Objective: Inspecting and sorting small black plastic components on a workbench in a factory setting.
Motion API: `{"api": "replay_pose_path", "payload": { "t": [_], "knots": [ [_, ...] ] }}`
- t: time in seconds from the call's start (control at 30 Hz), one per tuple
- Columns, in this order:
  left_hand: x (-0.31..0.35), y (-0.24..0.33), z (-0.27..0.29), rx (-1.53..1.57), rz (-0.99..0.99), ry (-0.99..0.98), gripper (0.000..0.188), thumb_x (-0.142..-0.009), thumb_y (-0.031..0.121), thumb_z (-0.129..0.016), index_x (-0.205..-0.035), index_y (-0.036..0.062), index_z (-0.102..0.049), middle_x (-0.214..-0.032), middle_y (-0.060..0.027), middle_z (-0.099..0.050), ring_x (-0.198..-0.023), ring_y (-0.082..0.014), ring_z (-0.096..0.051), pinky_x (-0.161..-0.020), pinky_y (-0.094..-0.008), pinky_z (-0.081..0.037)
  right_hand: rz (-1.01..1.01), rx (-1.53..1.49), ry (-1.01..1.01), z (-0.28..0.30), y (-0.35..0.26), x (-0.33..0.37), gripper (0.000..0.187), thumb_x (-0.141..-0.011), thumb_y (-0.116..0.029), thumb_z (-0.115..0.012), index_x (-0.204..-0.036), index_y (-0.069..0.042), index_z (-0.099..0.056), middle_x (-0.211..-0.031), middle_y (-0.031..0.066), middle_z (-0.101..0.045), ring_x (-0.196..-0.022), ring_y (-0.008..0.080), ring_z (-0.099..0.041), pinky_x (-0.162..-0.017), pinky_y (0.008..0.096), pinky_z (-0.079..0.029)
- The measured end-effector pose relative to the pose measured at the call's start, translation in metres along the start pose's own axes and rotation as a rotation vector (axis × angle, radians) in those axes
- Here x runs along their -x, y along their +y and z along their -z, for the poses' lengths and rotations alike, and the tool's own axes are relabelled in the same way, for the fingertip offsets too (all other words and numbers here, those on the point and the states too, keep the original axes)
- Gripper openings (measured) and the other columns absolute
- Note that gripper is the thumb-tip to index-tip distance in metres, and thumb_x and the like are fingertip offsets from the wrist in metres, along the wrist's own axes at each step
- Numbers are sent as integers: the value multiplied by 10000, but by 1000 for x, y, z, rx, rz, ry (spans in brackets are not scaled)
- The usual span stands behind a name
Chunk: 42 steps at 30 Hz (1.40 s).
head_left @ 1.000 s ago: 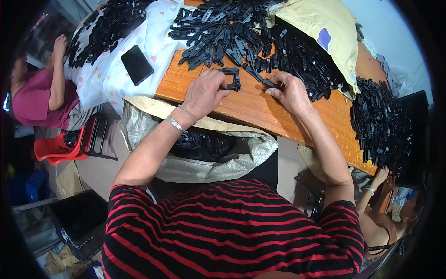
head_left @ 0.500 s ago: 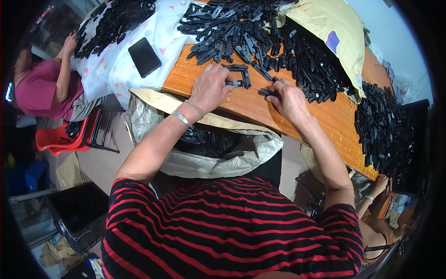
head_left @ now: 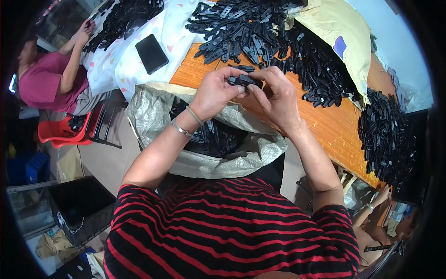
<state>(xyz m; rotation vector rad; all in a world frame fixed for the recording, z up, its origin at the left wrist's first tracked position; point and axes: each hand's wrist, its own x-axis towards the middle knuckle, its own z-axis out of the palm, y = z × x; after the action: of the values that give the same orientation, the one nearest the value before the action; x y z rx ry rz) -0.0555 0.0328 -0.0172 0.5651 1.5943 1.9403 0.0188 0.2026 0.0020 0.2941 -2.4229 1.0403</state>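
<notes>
Above the table's near edge my two hands meet over small black plastic parts (head_left: 240, 80). My left hand (head_left: 214, 92) is closed on them, thumb and fingers pinching from the left. From the right, my right hand (head_left: 277, 95) pinches the same parts with thumb and forefinger. Fingers cover much of the parts, so how they fit together is hidden. Just beyond my hands lies a heap of long black plastic pieces (head_left: 241, 37). Below my hands gapes a pale woven sack (head_left: 262, 151), with black pieces (head_left: 211, 139) inside it.
A yellowish sack (head_left: 332, 23) spills smaller black parts (head_left: 320, 69) onto the wooden table (head_left: 320, 125). Another black heap (head_left: 378, 135) lies at right. A black phone-like slab (head_left: 152, 53) rests on a patterned cloth (head_left: 123, 63). Co-workers sit left (head_left: 49, 88) and lower right (head_left: 371, 232).
My right hand has moved left and my hands have come together. The black parts have risen off the table between them. The sack's mouth shows more widely. The view has shifted slightly.
</notes>
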Motion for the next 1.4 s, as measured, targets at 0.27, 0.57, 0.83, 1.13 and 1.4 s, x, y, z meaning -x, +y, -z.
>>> {"api": "replay_pose_path", "payload": {
  "t": [0.27,0.57,0.83,1.13,1.4],
  "knots": [
    [2,7,-2,-48,17,11,311,-876,-46,-586,-1185,-74,-566,-973,-113,-683,-841,-145,-694,-746,-234,-579,47,59,-9,1,-3,-2,216,-804,8,-711,-1016,-9,-671,-927,79,-608,-656,116,-609,-542,226,-484],
    [2,3,-3,-50,39,36,349,-861,-65,-580,-1210,-58,-572,-1007,-129,-672,-852,-149,-691,-728,-225,-580,50,73,-26,1,-4,0,225,-789,3,-732,-1008,-10,-681,-923,79,-614,-686,123,-618,-554,228,-491],
    [18,22,-3,127,-46,-102,412,-876,-62,-587,-1280,-64,-503,-1074,-118,-649,-922,-142,-669,-807,-236,-558,60,18,-24,9,-7,0,240,-769,11,-746,-1001,-25,-695,-926,71,-617,-705,113,-623,-555,221,-490],
    [27,29,-11,-128,-215,-32,349,-875,-55,-599,-1220,-40,-553,-1090,-100,-654,-958,-120,-646,-810,-247,-543,-210,-12,-118,12,-23,-8,313,-731,-105,-825,-961,-17,-632,-929,42,-624,-703,96,-592,-603,224,-474],
    [27,35,-9,-464,-478,-22,308,-857,-4,-626,-1163,-23,-597,-1044,-96,-670,-924,-120,-640,-799,-253,-515,-239,-164,-74,0,-13,-2,364,-720,-168,-855,-940,-9,-613,-804,14,-629,-743,65,-555,-637,237,-479]
  ]
}}
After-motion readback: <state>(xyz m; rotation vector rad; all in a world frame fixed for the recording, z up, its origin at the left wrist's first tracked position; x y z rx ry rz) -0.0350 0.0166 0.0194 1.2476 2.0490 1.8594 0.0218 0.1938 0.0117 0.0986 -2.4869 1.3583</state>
